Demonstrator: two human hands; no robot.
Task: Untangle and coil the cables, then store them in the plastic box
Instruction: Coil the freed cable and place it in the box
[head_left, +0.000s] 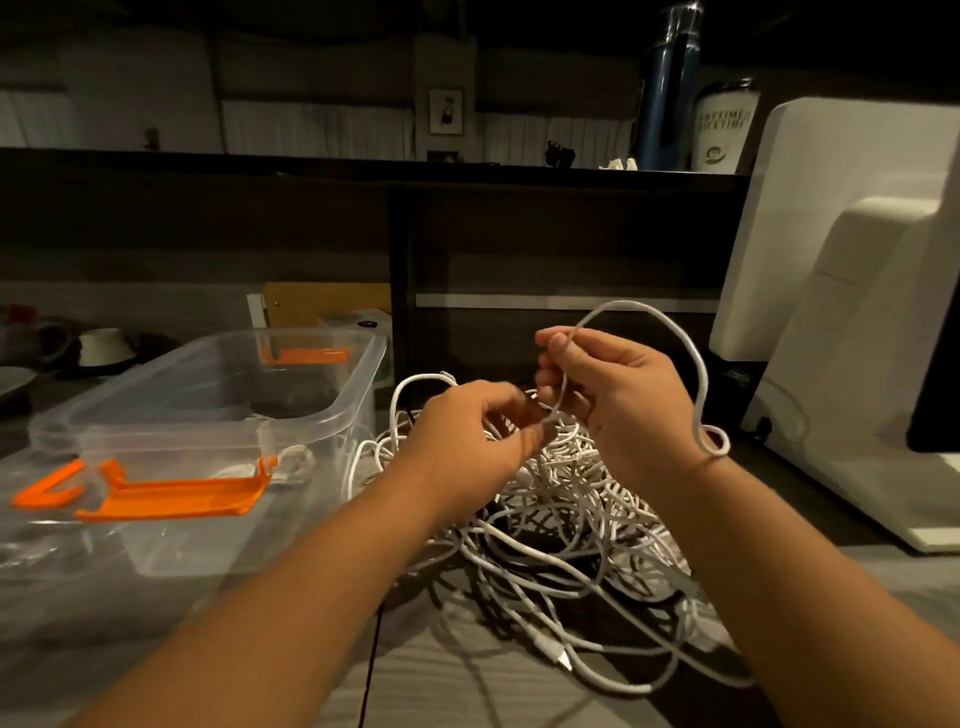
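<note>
Right hand (618, 395) pinches white cable (675, 338); left hand (467, 436) pinches same cable at tangle (571, 499). Draw slack slowly; avoid tightening knots.

Cables (566, 499) were white, box (358, 374) clear with orange latches (171, 496), bottle (667, 88) dark blue, stand (852, 322) white.

a dim service counter, likely a shop: white till-like screen (841, 234), raised ledge (311, 167) bearing bottle (667, 88) and tumbler (723, 130).
</note>
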